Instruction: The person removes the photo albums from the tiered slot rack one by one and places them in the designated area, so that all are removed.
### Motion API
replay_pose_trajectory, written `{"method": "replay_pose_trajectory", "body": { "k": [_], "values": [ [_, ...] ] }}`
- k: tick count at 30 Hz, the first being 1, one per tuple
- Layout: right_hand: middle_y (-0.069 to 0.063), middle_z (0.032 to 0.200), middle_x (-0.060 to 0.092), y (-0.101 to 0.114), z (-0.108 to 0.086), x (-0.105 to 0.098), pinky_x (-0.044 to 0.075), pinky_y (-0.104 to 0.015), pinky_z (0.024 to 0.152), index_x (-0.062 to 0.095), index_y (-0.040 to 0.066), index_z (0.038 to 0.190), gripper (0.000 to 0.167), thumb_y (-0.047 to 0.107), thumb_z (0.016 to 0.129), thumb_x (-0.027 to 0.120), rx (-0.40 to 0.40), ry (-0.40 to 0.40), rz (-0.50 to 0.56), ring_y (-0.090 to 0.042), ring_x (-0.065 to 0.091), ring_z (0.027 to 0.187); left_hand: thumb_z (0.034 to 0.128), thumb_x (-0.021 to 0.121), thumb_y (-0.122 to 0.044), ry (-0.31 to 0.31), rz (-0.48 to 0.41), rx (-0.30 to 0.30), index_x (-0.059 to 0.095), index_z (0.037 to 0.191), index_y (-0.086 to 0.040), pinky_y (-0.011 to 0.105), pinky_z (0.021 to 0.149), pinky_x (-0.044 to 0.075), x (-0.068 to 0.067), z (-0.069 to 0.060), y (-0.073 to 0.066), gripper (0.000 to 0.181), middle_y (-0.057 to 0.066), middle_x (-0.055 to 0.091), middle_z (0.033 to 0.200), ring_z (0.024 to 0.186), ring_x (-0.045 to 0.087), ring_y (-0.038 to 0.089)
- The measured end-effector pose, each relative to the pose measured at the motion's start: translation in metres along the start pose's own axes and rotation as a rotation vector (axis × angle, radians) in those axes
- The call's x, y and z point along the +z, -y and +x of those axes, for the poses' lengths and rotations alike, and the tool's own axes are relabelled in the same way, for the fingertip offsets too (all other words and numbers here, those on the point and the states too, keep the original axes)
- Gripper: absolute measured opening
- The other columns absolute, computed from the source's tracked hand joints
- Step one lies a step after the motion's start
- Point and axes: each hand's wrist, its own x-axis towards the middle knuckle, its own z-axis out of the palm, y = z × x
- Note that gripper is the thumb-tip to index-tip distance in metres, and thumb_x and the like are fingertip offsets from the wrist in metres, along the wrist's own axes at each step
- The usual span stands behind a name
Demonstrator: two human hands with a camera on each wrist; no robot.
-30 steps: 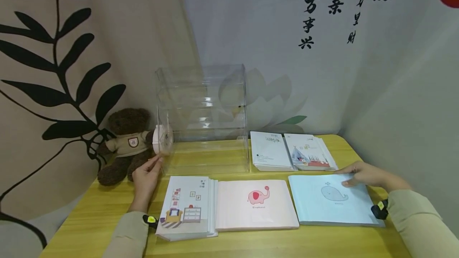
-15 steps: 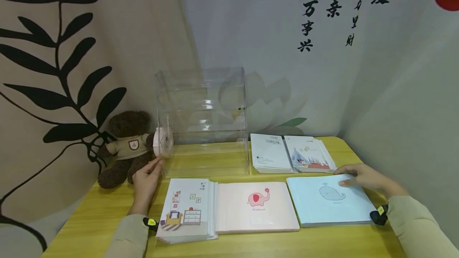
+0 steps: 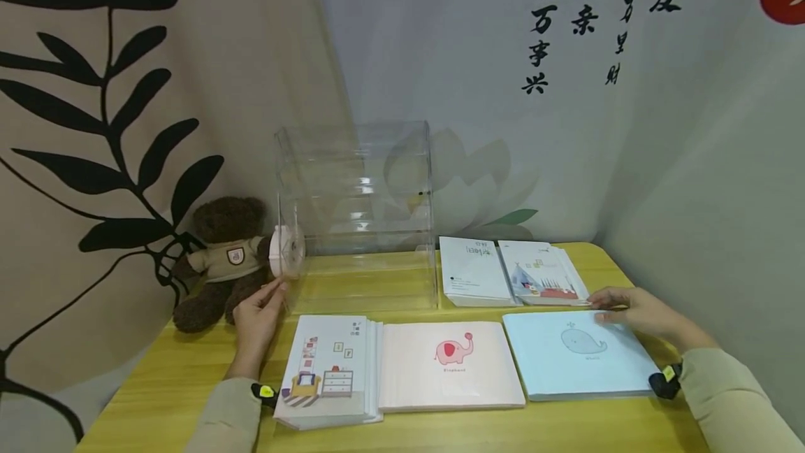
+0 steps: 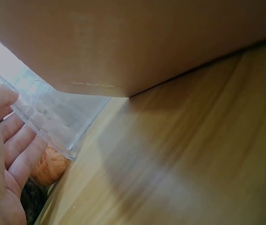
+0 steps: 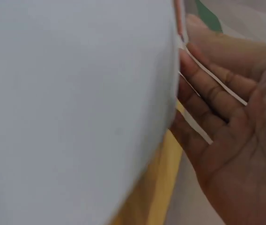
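Note:
My left hand (image 3: 258,320) is at the lower left front edge of a clear plastic rack (image 3: 355,278), fingertips touching or very near it. In the left wrist view the fingers (image 4: 27,157) are fairly straight beside the clear panel (image 4: 53,117). At the far right, my right hand (image 3: 644,313) lies by the upper right part of a light blue whale booklet (image 3: 581,372). Its thumb is on the booklet's top edge, and its fingertips reach the corner of a white book stack (image 3: 544,278). The right wrist view shows loosely extended fingers (image 5: 217,96) by a pale cover's edge.
A pink elephant booklet (image 3: 415,362) and another white book stack (image 3: 327,348) lie along the front of the wooden table (image 3: 440,432). A second white stack (image 3: 474,275) is behind. A teddy bear (image 3: 229,264) and a white octagonal object (image 3: 284,252) are left of the rack.
The blue booklet has shifted slightly left. My right hand has moved a little left with it, its fingertips now at the white stack's corner. My left hand stays put; the head view tilts slightly.

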Motion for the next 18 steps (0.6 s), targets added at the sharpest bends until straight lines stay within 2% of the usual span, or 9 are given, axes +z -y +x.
{"method": "replay_pose_trajectory", "body": {
  "k": [4,5,8,11,12,13,15,18],
  "values": [
    [-0.012,0.121,0.067,0.002,-0.004,-0.011,0.050,-0.028,0.082,0.066,0.006,0.128,0.035,0.028,0.102,0.062,-0.048,-0.126,0.036,-0.007,0.058,0.104,0.0933,0.073,-0.040,0.009,-0.050,-0.008,0.079,0.117,-0.022,0.010,0.073,0.048,0.000,0.002,0.001,0.030,0.001,0.077,0.104,0.082,0.064,-0.009],
    [-0.015,0.126,0.065,0.004,-0.005,-0.013,0.050,-0.032,0.085,0.063,0.005,0.131,0.037,0.029,0.103,0.059,-0.054,-0.151,0.057,-0.003,0.056,0.105,0.0933,0.073,-0.041,0.017,-0.060,-0.017,0.078,0.117,-0.021,0.010,0.071,0.049,0.000,0.003,0.002,0.032,0.001,0.077,0.101,0.079,0.065,-0.008],
    [-0.022,0.138,0.055,0.017,-0.004,-0.019,0.045,-0.050,0.097,0.055,0.005,0.139,0.048,0.039,0.105,0.053,-0.050,-0.200,0.110,-0.016,0.054,0.121,0.0953,0.069,-0.043,0.086,-0.188,-0.097,0.072,0.129,-0.014,0.019,0.069,0.057,-0.006,0.008,0.004,0.044,0.003,0.076,0.104,0.079,0.070,-0.001],
    [-0.026,0.147,0.045,0.035,0.003,-0.019,0.032,-0.072,0.096,0.048,0.007,0.147,0.060,0.049,0.104,0.051,-0.008,-0.223,0.114,-0.041,0.040,0.134,0.0974,0.064,-0.046,0.197,-0.304,-0.199,0.055,0.146,-0.010,0.029,0.074,0.059,-0.018,0.014,0.003,0.061,0.005,0.074,0.113,0.087,0.073,0.008],
    [-0.028,0.149,0.041,0.040,0.006,-0.019,0.030,-0.075,0.096,0.045,0.007,0.149,0.064,0.051,0.104,0.050,0.004,-0.229,0.105,-0.051,0.034,0.135,0.0981,0.063,-0.045,0.234,-0.343,-0.231,0.049,0.150,-0.008,0.032,0.076,0.059,-0.023,0.016,0.002,0.065,0.006,0.072,0.118,0.090,0.073,0.011],
    [-0.029,0.151,0.039,0.045,0.008,-0.019,0.028,-0.076,0.096,0.042,0.008,0.152,0.066,0.053,0.103,0.049,0.011,-0.238,0.092,-0.052,0.032,0.136,0.0985,0.062,-0.046,0.270,-0.356,-0.249,0.045,0.152,-0.007,0.033,0.079,0.058,-0.028,0.018,0.000,0.068,0.008,0.071,0.121,0.094,0.073,0.014],
    [-0.030,0.154,0.033,0.054,0.014,-0.019,0.027,-0.078,0.097,0.036,0.010,0.156,0.069,0.055,0.104,0.046,0.020,-0.254,0.063,-0.054,0.030,0.138,0.0996,0.060,-0.046,0.336,-0.328,-0.239,0.040,0.155,-0.006,0.036,0.081,0.058,-0.037,0.022,-0.004,0.071,0.012,0.068,0.126,0.099,0.072,0.017],
    [-0.029,0.160,0.022,0.064,0.023,-0.019,0.024,-0.079,0.099,0.020,0.015,0.163,0.074,0.054,0.104,0.045,0.000,-0.284,0.026,-0.057,0.025,0.140,0.1017,0.055,-0.047,0.428,-0.230,-0.170,0.036,0.156,-0.005,0.038,0.082,0.058,-0.048,0.030,-0.015,0.071,0.019,0.062,0.134,0.105,0.071,0.022]
  ]
}}
